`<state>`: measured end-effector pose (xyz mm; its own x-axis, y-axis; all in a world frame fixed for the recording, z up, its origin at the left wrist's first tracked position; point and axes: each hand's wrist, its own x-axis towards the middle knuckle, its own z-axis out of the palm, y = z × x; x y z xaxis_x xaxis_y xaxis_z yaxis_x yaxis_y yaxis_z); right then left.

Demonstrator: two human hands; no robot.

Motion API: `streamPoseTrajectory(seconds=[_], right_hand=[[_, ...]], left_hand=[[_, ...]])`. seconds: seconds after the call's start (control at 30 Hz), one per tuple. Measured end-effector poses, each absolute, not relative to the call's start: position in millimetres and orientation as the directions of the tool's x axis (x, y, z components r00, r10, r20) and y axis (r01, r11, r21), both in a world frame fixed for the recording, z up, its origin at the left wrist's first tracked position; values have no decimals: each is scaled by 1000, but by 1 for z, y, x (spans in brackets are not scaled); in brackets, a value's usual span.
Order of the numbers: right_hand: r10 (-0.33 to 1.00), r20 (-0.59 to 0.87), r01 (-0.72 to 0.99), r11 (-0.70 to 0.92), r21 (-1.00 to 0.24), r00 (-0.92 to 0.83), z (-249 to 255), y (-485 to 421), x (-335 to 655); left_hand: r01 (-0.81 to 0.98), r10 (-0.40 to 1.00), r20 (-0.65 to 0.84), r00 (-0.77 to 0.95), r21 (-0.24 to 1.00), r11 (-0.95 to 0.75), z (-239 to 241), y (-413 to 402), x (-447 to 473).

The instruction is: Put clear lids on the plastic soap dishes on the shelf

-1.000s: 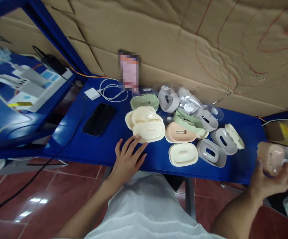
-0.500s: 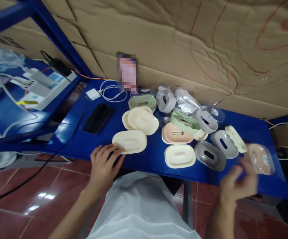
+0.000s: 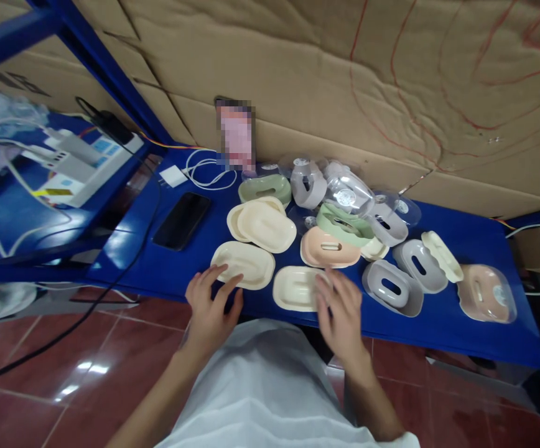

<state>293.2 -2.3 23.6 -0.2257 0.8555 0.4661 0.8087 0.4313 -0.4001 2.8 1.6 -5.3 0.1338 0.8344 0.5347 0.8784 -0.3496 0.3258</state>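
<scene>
- Head: left hand (image 3: 213, 300) grip open, fingertips at left cream oval tray's (image 3: 247, 262) 7–8 o'clock rim.
- Right hand (image 3: 343, 306) grip at right cream oval tray's (image 3: 297, 288) 3 o'clock end; can't tell if pinched.
- Both on blue desk (image 3: 442, 326); probably light, stiff, slick plastic. Hold short-end rims.

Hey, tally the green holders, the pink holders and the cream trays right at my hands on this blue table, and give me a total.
Green holders: 2
Pink holders: 2
Cream trays, one at your left hand and one at your right hand: 2
Total: 6
</scene>
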Motion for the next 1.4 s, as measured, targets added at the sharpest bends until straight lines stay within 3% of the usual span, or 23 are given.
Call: streamPoseTrajectory(seconds=[0.1,0.23,0.5,0.63,0.87,1.1,1.2,1.4], right_hand=[[863,478,897,332,-291,-164,24,28,319],[842,498,898,365,-246,-206,28,48,337],[781,571,827,481,-293,-252,53,23,323],[740,597,821,525,-226,-308,43,11,319],[646,725,880,460,-120,-239,45,6,321],[763,562,780,548,-303,-318,36,-44,298],[783,514,767,554,-322,-350,27,-52,294],[815,405,769,551,-324,-414,25,-42,288]], left_hand=[[789,781,548,299,318,-525,-1,-4,18],[710,764,449,463,328,-623,0,1,39],[628,747,403,529,406,-664,2,18,31],[589,727,405,554,427,-686,4,17,27],[570,720,417,555,440,-694,5,18,26],[565,711,499,495,437,-700,0,16,20],[532,692,540,479,449,-718,-6,15,18],[551,680,447,582,398,-733,-5,14,15]])
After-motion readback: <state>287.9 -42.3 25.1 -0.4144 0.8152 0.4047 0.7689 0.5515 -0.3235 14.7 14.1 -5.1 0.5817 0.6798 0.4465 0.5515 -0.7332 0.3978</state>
